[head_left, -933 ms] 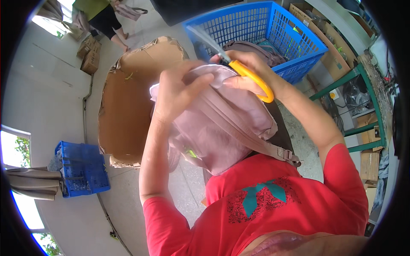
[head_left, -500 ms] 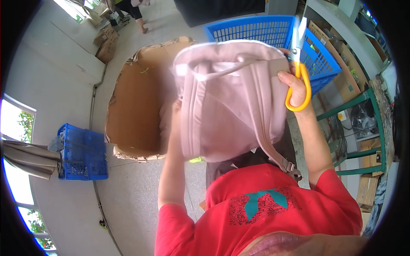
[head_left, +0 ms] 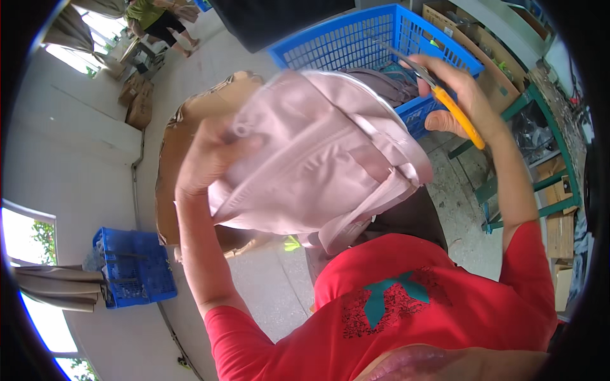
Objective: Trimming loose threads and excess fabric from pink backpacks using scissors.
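A pale pink backpack (head_left: 305,165) hangs tilted in front of my chest, its straps falling toward my lap. My left hand (head_left: 213,152) grips it at its left side, somewhat blurred, with some fingertips lost against the fabric. Off the bag's right side, my right hand (head_left: 460,95) is raised, thumb and fingers spread apart from the cloth. Scissors (head_left: 454,114) with yellow handles hang on that hand, their blades pointing up and left over the blue basket.
Behind the bag stands a large open cardboard box (head_left: 171,149). A blue plastic basket (head_left: 337,44) holding pinkish-grey bags is beyond it. Another blue crate (head_left: 136,267) sits by the left wall. A green-framed table (head_left: 559,146) is at right; a person (head_left: 162,22) stands far off.
The backpack has turned and tilted. My right hand has come off it and moved right, keeping the scissors, which swung to point up-left. My left hand has moved left and into view.
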`<control>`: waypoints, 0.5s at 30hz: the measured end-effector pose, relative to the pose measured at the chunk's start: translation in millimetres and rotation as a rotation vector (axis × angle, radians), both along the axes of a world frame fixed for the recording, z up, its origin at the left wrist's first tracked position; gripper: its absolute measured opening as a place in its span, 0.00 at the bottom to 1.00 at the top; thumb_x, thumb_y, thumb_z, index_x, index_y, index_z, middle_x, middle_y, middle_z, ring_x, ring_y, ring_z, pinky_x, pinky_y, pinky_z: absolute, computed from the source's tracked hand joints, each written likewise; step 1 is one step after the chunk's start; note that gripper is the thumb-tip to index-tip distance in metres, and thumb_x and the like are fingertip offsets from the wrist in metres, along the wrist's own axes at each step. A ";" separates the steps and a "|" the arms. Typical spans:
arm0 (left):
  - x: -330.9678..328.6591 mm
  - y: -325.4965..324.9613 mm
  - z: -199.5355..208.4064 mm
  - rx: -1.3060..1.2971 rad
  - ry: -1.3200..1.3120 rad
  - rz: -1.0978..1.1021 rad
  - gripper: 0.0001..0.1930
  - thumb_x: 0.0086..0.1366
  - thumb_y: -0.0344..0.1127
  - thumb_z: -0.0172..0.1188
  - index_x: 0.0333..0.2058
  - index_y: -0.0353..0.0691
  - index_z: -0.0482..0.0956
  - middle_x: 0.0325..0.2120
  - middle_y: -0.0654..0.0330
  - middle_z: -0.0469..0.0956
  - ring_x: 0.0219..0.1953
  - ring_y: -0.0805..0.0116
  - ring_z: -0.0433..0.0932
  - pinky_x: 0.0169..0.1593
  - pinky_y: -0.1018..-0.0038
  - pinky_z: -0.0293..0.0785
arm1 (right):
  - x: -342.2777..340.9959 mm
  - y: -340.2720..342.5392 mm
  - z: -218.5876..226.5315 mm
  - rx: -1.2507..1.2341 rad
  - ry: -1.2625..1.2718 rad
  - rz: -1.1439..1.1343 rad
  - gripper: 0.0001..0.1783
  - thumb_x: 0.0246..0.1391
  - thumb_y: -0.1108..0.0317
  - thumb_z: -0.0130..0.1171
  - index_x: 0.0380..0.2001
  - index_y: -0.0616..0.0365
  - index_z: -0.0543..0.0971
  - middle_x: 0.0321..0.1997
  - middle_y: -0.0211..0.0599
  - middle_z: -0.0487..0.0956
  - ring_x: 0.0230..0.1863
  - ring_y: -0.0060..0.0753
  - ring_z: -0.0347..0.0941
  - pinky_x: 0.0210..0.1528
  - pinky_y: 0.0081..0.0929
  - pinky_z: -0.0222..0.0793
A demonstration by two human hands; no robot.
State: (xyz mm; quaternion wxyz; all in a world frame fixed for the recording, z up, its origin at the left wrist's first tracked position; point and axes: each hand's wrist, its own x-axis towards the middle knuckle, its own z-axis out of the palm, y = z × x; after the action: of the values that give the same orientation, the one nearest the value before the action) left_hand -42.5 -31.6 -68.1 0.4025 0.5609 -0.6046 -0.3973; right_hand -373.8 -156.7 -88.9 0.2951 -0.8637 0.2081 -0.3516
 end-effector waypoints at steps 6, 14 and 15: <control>-27.2 -20.0 -24.7 0.095 -0.007 -0.140 0.11 0.51 0.28 0.63 0.36 0.34 0.78 0.28 0.69 0.77 0.30 0.83 0.71 0.37 0.83 0.68 | 6.1 0.7 42.3 -0.455 0.395 0.019 0.39 0.30 0.50 0.68 0.47 0.57 0.68 0.28 0.37 0.69 0.28 0.38 0.67 0.33 0.30 0.63; -42.2 -20.4 -34.7 0.060 0.001 -0.172 0.11 0.53 0.30 0.61 0.36 0.34 0.78 0.25 0.68 0.77 0.28 0.83 0.70 0.34 0.83 0.69 | 9.5 0.4 39.4 -0.544 0.610 0.026 0.31 0.33 0.49 0.67 0.37 0.59 0.70 0.26 0.41 0.71 0.30 0.41 0.70 0.31 0.34 0.62; -42.8 -20.5 -35.3 0.060 0.003 -0.175 0.11 0.53 0.30 0.61 0.36 0.35 0.78 0.25 0.68 0.77 0.28 0.82 0.70 0.34 0.82 0.69 | 9.4 0.5 39.4 -0.531 0.608 0.029 0.30 0.34 0.50 0.66 0.35 0.60 0.71 0.25 0.41 0.71 0.29 0.42 0.70 0.31 0.35 0.61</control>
State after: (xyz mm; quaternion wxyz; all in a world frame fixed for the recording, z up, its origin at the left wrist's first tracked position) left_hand -85.2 -52.1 -103.4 0.3505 0.5172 -0.6383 -0.4497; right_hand -364.4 -156.1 -49.5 -0.0082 -0.9774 0.1757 -0.1175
